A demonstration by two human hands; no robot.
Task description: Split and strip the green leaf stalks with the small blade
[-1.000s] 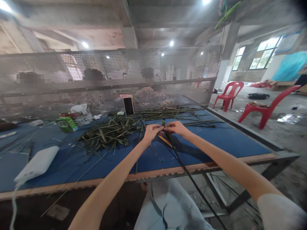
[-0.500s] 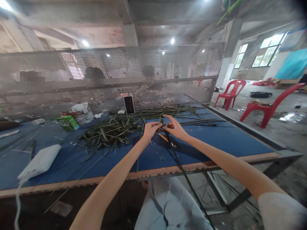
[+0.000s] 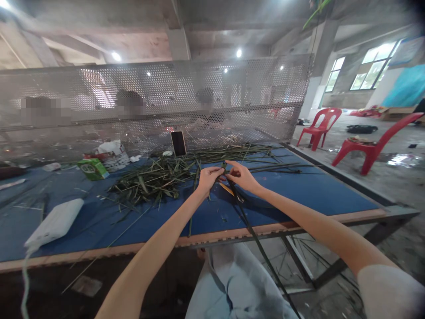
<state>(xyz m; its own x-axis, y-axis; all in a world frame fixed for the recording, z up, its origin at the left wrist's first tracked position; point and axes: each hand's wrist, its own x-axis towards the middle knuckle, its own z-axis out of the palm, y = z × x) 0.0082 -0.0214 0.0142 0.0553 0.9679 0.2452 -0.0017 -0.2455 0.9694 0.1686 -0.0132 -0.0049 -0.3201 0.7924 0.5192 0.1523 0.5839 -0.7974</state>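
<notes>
My left hand (image 3: 210, 178) is closed, with thumb and forefinger pinching a dark green leaf strip (image 3: 259, 248) above the table. My right hand (image 3: 241, 175) meets it fingertip to fingertip, its fingers bent around the same strip. The small part between the fingertips is mostly covered. From the hands the strip's long tail hangs over the table's front edge, past my lap. Under the hands lies a yellow-handled tool (image 3: 226, 189), partly hidden by the strip. To the left spreads a heap of leaf strips (image 3: 149, 181).
Long stalks (image 3: 229, 153) lie along the back of the blue table (image 3: 332, 199). A phone (image 3: 179, 143) leans at the perforated screen (image 3: 252, 97), with people behind it. At left are a green box (image 3: 93, 169) and a white corded device (image 3: 56, 223). Red chairs (image 3: 320, 128) stand right.
The bit of leaf standing up between my fingertips now shows less and sits lower. My right fingers have shifted slightly at the strip; the hands stay in nearly the same place.
</notes>
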